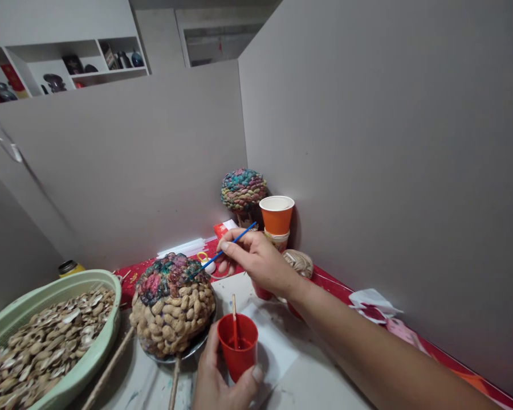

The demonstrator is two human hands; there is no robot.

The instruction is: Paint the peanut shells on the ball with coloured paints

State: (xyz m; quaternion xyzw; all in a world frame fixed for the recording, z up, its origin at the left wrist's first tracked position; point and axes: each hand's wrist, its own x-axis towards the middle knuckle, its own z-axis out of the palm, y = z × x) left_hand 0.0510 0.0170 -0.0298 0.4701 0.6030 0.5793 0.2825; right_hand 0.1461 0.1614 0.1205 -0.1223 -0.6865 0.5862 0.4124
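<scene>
A ball covered in peanut shells (173, 310) rests in a metal bowl, its top painted pink, teal and purple and its lower part plain. My right hand (252, 256) pinches a thin blue paintbrush (235, 241), whose tip touches the painted upper right side of the ball. Below it, my left hand (224, 370) is wrapped round a red cup (238, 347) with a wooden stick standing in dark liquid. The cup is just right of the ball.
At the left is a green basket (111, 324) of peanut shells. Behind stand a finished-looking coloured shell ball (243, 189), an orange paper cup (277, 216) and a twine ball (298, 263). Grey panels (367, 142) enclose the back and right. Two twine-wrapped rods (111, 370) lie in front.
</scene>
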